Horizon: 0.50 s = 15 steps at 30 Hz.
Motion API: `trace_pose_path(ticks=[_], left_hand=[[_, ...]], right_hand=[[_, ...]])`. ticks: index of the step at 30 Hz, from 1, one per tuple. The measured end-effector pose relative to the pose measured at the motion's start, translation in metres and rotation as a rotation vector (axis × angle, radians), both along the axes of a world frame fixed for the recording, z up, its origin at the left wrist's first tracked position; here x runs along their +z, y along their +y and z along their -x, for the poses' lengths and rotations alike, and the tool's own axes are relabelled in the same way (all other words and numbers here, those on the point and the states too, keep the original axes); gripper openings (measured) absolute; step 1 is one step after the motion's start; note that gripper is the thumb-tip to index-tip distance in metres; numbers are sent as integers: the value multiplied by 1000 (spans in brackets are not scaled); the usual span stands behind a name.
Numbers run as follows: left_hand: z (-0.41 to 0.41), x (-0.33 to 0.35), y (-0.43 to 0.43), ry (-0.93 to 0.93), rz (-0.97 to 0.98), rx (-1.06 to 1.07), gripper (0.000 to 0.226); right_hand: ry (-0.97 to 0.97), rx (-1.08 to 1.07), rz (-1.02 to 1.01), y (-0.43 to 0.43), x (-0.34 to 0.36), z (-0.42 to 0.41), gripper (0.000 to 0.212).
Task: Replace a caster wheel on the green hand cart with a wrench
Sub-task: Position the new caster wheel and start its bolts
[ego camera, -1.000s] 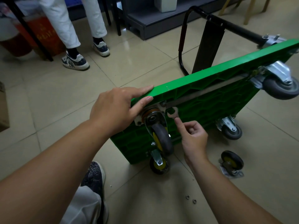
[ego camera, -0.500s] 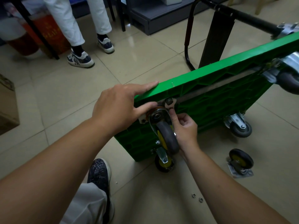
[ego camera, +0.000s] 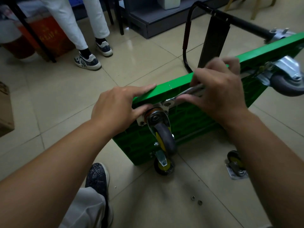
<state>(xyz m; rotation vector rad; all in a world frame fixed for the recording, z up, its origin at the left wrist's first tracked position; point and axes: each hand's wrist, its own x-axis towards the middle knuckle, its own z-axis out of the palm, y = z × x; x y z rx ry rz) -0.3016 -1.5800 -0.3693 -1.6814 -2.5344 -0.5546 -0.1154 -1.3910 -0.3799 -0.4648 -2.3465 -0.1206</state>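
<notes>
Caster wheel [ego camera: 164,140] sits mid-frame, fixed via its plate [ego camera: 141,121] to the underside of the green cart [ego camera: 189,125], which stands tipped on its long edge on the floor [ego camera: 65,96]. Left hand [ego camera: 115,109] lies at 9 o'clock of the plate, fingers straight, pressing the cart's top edge and plate rim – bracing, not gripping. Right hand [ego camera: 218,89], at 2 o'clock, is blurred, but its fingers curl round the wrench [ego camera: 187,92] handle. Wrench head sits at the plate's 1 o'clock corner, prob. on a bolt hidden under it.

Risks: head could slip off if the pull goes off-axis, so knuckles hit the cart rim and the bolt rounds off. Left fingers are v. close to that head – pinch hazard. Cart balances on edge w/ one hand bracing; a hard pull could tip it. Two small metal bits [ego camera: 196,200] lie loose on the floor at 5 o'clock – easy to kick away.
</notes>
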Motion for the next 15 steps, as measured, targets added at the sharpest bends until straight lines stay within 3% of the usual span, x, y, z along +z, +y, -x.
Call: trace_pose_path(ticks=[3, 8, 10, 13, 15], left_hand=[[0, 0, 0, 5, -5, -5, 60], [1, 0, -2, 21, 5, -39, 65], [4, 1, -2, 19, 22, -56, 67], [5, 1, -1, 28, 30, -55, 67], [4, 1, -2, 30, 24, -51, 67]], right_hand=[[-150, 45, -179, -3, 24, 8, 50], [-51, 15, -73, 1, 15, -6, 54], [87, -30, 166, 5, 6, -21, 56], [555, -43, 813, -8, -18, -33, 42], [779, -48, 1113, -25, -41, -29, 35]])
